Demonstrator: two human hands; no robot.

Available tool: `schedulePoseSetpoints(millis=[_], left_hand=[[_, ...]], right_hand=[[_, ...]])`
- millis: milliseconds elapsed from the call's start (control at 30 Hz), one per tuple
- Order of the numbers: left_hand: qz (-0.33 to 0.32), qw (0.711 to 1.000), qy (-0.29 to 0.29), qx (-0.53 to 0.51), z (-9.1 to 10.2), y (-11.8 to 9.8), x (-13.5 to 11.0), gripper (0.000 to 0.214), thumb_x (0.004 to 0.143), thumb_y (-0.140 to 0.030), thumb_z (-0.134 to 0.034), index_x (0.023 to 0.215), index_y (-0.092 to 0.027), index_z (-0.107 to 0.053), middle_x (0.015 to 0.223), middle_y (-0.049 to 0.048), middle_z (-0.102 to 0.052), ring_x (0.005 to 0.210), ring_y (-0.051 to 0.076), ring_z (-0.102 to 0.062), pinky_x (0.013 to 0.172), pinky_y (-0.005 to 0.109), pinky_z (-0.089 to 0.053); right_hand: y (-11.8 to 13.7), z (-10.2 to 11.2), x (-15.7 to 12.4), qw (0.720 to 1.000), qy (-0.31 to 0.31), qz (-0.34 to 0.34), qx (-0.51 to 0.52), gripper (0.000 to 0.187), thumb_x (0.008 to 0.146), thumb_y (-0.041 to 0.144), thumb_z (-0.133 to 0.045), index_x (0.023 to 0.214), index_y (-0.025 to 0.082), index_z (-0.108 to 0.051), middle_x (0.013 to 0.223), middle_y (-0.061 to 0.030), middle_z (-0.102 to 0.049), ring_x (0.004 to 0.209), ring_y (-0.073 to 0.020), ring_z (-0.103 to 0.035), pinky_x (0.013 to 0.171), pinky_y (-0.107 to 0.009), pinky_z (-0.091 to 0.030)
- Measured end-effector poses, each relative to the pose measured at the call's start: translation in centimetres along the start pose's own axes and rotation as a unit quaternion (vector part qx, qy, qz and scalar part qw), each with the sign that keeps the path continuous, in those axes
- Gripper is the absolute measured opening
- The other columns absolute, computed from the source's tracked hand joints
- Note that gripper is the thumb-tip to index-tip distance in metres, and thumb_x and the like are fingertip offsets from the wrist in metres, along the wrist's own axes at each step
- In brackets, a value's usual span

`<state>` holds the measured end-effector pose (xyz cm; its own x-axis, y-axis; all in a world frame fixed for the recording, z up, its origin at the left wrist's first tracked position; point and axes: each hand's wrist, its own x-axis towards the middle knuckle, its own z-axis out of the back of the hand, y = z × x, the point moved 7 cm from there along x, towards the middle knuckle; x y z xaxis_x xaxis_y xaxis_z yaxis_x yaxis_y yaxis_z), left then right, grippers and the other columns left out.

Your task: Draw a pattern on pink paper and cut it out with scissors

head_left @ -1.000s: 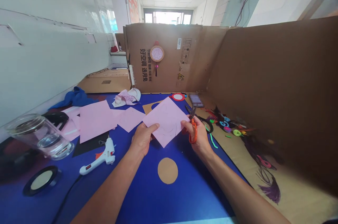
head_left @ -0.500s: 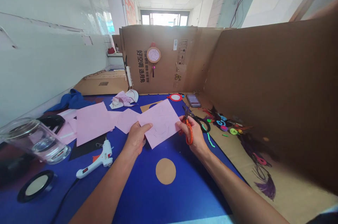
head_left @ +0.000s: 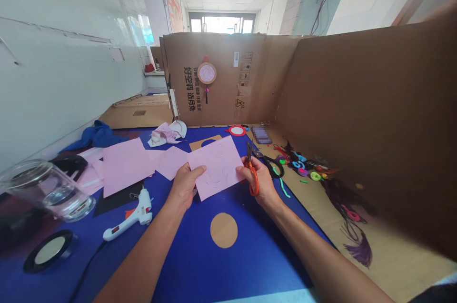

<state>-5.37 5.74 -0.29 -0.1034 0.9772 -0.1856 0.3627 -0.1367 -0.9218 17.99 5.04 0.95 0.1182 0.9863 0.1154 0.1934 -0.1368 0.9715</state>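
A pink sheet of paper [head_left: 216,168] with faint curved lines on it is held up over the blue table. My left hand [head_left: 184,186] pinches its left edge, thumb on top. At the right edge, my right hand [head_left: 264,183] steadies the sheet with its thumb and also grips orange-handled scissors [head_left: 254,182], whose blades point away from me. Below the sheet lies a round brown cardboard disc [head_left: 223,230]. Partly hidden behind the sheet is a cardboard piece [head_left: 200,145] with a round cut-out.
More pink sheets [head_left: 124,167], a white glue gun [head_left: 134,217] and a glass jar [head_left: 53,191] lie left. Black-handled scissors [head_left: 276,168], colourful trinkets [head_left: 303,165] and a purple tassel [head_left: 360,249] lie right. Cardboard walls [head_left: 285,79] enclose the back and right.
The pink sheet has tilted slightly in my hands. The orange-handled scissors have turned a little in my right hand, blades now leaning further left.
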Motion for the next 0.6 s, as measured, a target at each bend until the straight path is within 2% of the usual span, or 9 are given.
schedulePoseSetpoints(millis=[233, 600], left_hand=[[-0.005, 1.000, 0.016, -0.015, -0.39, -0.11, -0.28, 0.046, 0.065, -0.024, -0.092, 0.110, -0.015, -0.083, 0.107, 0.0162, -0.087, 0.092, 0.034, -0.085, 0.080, 0.041, -0.069], [-0.001, 0.999, 0.033, -0.021, -0.98, -0.24, -0.70, 0.042, 0.064, -0.023, -0.094, 0.104, -0.014, -0.083, 0.104, 0.0164, -0.087, 0.099, 0.037, -0.084, 0.092, 0.047, -0.068]], right_hand=[[-0.36, 0.32, 0.27, 1.000, -0.012, 0.006, -0.006, 0.039, 0.064, 0.039, -0.090, 0.094, 0.023, -0.070, 0.076, 0.0036, -0.060, 0.064, -0.0152, -0.050, 0.056, -0.028, -0.043], [-0.62, 0.64, 0.36, 1.000, -0.021, 0.013, -0.005, 0.039, 0.066, 0.040, -0.091, 0.095, 0.025, -0.070, 0.075, 0.0041, -0.061, 0.063, -0.0159, -0.051, 0.057, -0.029, -0.044]])
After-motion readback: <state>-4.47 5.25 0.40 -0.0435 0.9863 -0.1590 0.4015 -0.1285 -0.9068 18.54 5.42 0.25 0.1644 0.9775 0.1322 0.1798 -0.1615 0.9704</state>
